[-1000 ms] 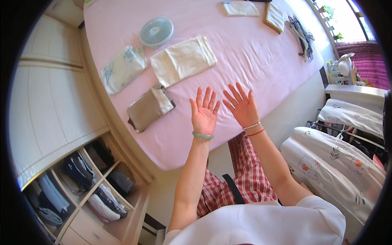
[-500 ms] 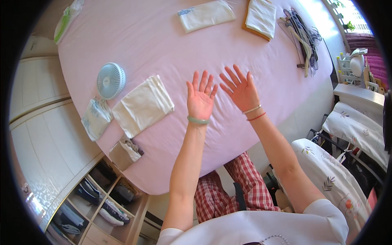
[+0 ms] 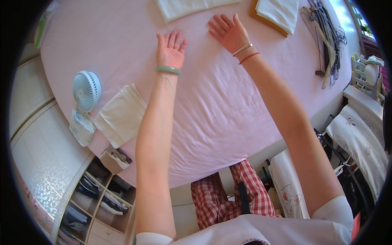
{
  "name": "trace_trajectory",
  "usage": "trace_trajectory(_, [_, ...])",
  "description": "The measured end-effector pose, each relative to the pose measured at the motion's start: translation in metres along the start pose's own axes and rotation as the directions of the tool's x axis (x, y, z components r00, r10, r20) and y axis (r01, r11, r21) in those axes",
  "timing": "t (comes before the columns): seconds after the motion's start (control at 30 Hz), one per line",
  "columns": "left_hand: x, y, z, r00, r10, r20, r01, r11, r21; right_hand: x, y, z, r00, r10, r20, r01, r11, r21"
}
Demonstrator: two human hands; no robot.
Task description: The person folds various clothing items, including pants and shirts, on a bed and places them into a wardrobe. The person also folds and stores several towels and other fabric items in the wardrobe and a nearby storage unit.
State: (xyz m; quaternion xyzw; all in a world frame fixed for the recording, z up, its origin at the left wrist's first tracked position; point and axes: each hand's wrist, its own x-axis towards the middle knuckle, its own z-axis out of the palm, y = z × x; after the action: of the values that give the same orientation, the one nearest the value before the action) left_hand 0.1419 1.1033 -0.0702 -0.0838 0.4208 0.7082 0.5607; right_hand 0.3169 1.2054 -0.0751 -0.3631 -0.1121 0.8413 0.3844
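My left hand point(image 3: 170, 52) is stretched out over the pink sheeted bed point(image 3: 212, 110), palm up and fingers apart, with nothing in it. A green bangle circles that wrist. To its right, my right hand point(image 3: 232, 34) is also spread and holds nothing. Beyond the hands lies a folded white cloth point(image 3: 192, 7), cut off by the upper edge. Just past my right hand, at the upper right, a white folded cloth point(image 3: 279, 14) rests on a brown flat piece point(image 3: 265, 18). Neither hand visibly grips any cloth.
A light blue fan point(image 3: 86, 90), a cream folded cloth point(image 3: 121, 115), a patterned white bundle point(image 3: 82, 127) and a beige fabric box point(image 3: 114, 160) sit along the left. Hangers point(image 3: 326, 45) are piled at the far right. An open cubby shelf point(image 3: 98, 202) holds clothes at lower left.
Both hands have reached farther forward across the bed and moved apart, the left one leftward. They stay open. The view has shifted, so the far cloth is now partly cut off.
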Motion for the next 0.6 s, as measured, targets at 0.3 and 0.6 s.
trace_trajectory(0.3, [0.06, 0.012, 0.025, 0.998, -0.022, -0.06, 0.037, 0.962, 0.272, 0.103, -0.013, -0.031, 0.981, 0.138, 0.136, -0.136, 0.99, -0.023])
trace_trajectory(0.6, [0.037, 0.019, -0.007, 0.994, -0.036, -0.102, 0.054, 0.984, 0.171, 0.058, -0.003, -0.004, 0.99, -0.044, -0.131, 0.026, 0.99, -0.135])
